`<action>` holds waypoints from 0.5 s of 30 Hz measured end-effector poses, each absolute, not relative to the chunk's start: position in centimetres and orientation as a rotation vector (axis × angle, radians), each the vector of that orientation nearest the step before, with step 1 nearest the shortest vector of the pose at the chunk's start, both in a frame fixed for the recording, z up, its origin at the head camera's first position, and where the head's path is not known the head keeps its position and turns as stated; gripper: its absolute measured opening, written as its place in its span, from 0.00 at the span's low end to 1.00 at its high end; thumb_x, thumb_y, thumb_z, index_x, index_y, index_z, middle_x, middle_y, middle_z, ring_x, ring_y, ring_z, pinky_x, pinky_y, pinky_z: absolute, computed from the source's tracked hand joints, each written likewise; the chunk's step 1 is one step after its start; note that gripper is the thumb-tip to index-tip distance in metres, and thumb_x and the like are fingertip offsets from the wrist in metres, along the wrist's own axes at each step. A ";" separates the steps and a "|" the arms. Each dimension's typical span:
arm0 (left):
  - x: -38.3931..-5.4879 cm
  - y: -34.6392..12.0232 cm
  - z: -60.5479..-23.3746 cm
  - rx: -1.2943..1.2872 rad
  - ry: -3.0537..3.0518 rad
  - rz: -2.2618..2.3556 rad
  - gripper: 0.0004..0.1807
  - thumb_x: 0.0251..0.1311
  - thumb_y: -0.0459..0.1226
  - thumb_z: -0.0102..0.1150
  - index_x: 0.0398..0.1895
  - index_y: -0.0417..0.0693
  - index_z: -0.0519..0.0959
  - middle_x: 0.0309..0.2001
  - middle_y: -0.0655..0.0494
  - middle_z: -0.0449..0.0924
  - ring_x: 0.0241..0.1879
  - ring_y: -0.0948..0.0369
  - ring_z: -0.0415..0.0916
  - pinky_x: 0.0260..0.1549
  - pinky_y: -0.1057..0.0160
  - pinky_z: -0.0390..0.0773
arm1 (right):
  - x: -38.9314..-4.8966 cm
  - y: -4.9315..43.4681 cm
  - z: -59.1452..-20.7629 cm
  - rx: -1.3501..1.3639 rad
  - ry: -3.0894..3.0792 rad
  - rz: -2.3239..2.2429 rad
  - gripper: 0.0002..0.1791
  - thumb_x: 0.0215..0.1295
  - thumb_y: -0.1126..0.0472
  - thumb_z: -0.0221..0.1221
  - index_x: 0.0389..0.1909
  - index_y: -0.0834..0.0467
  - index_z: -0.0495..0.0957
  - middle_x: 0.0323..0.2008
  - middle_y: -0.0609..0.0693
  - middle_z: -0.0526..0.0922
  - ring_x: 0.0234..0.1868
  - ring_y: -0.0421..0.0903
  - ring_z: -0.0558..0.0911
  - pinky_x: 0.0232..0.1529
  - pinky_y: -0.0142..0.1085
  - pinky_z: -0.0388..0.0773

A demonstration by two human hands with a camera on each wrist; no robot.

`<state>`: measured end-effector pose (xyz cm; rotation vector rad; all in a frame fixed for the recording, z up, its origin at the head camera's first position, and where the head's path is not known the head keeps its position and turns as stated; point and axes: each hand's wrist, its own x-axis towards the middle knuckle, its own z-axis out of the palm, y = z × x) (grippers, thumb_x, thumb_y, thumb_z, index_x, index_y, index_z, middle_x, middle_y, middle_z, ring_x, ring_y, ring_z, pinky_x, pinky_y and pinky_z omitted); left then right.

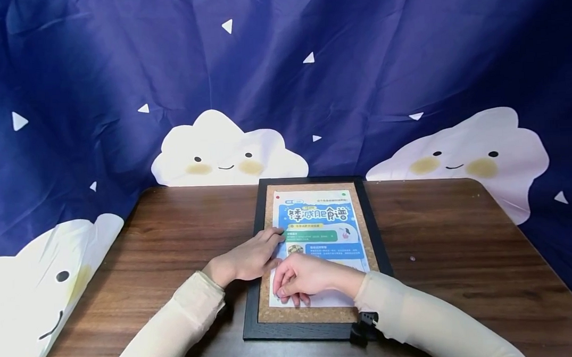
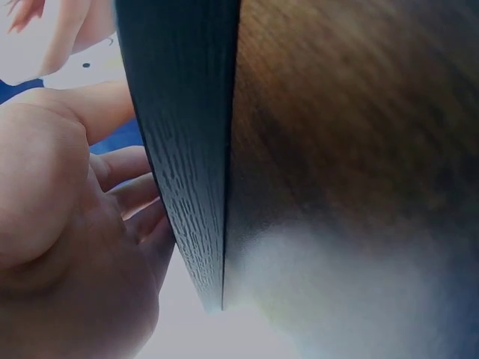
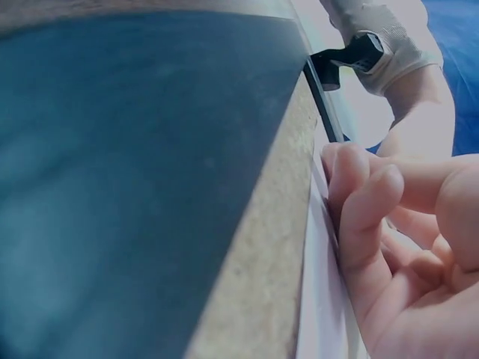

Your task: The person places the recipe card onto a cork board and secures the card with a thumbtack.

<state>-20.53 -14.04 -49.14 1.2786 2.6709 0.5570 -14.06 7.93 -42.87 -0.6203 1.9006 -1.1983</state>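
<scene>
A printed poster [image 1: 317, 225] with a blue heading and food pictures lies on a cork board [image 1: 316, 314] in a black frame [image 1: 297, 331]. A red push pin [image 1: 278, 197] sits at its top left corner and a green push pin [image 1: 343, 194] at its top right. My left hand [image 1: 251, 257] rests across the frame's left side, fingers extended onto the poster's left edge. My right hand [image 1: 307, 277] is over the lower left corner, thumb and forefinger pinching a small push pin, mostly hidden by the fingertips. In the right wrist view curled fingers [image 3: 370, 202] touch the paper [image 3: 318, 299].
The board lies on a brown wooden table [image 1: 463, 277], its far end near the table's back edge. A small pinkish bit [image 1: 412, 258] lies right of the frame. Behind hangs a dark blue curtain [image 1: 339, 91] with cloud faces. A black strap [image 1: 364, 328] hangs by the right wrist.
</scene>
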 end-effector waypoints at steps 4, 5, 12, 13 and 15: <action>-20.6 -14.0 -49.1 1.303 2.681 0.566 0.28 0.79 0.41 0.58 0.73 0.34 0.69 0.80 0.43 0.61 0.78 0.46 0.63 0.78 0.45 0.67 | -14.2 7.9 -42.7 -0.655 1.904 -1.168 0.05 0.74 0.70 0.64 0.38 0.63 0.87 0.25 0.51 0.88 0.16 0.39 0.78 0.16 0.29 0.74; -20.7 -14.0 -49.2 1.317 2.691 0.542 0.28 0.80 0.41 0.58 0.73 0.34 0.69 0.80 0.43 0.61 0.78 0.46 0.63 0.78 0.45 0.67 | -14.2 7.9 -42.7 -0.665 1.908 -1.157 0.05 0.74 0.70 0.64 0.37 0.63 0.87 0.25 0.50 0.87 0.16 0.39 0.78 0.17 0.29 0.74; -21.5 -14.1 -50.7 1.357 2.722 0.496 0.28 0.79 0.43 0.58 0.73 0.36 0.69 0.80 0.45 0.61 0.78 0.47 0.64 0.77 0.47 0.70 | -14.3 7.3 -42.2 -0.696 1.940 -1.061 0.08 0.74 0.72 0.63 0.35 0.61 0.87 0.23 0.49 0.85 0.16 0.40 0.79 0.17 0.29 0.76; -21.5 -14.1 -50.7 1.361 2.723 0.509 0.29 0.79 0.44 0.59 0.74 0.36 0.69 0.80 0.44 0.61 0.78 0.47 0.65 0.76 0.46 0.70 | -14.3 7.2 -42.1 -0.697 1.941 -1.047 0.08 0.74 0.73 0.63 0.35 0.61 0.87 0.23 0.49 0.85 0.16 0.40 0.79 0.17 0.29 0.77; -21.2 -14.2 -50.7 1.360 2.715 0.539 0.30 0.79 0.44 0.59 0.74 0.35 0.69 0.79 0.43 0.62 0.78 0.46 0.65 0.76 0.45 0.70 | -14.2 7.0 -42.0 -0.698 1.937 -1.026 0.08 0.74 0.73 0.63 0.35 0.61 0.86 0.23 0.49 0.85 0.16 0.41 0.79 0.18 0.30 0.77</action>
